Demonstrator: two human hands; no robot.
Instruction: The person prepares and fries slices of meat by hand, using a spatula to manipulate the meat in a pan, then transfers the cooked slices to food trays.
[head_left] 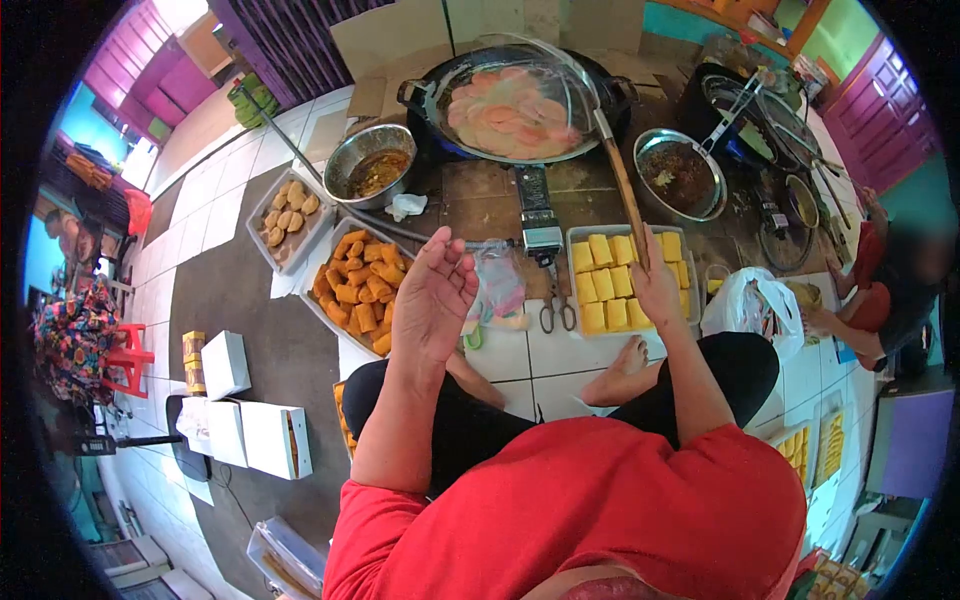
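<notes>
My right hand is closed around the wooden handle of a wire skimmer. Its blurred wire head hangs over a big black wok, where pale pink-orange flat pieces lie crowded together. Raised in front of me with the palm up, my left hand has loosely curved fingers and nothing in it. Beside that hand is a tray of fried golden-brown rolls. Yellow uncooked-looking rolls lie in rows in a plastic tray near my right hand.
A metal bowl of brown liquid stands left of the wok, and a strainer bowl stands right. Scissors and a white plastic bag lie nearby. Another person sits at the right by a second pan.
</notes>
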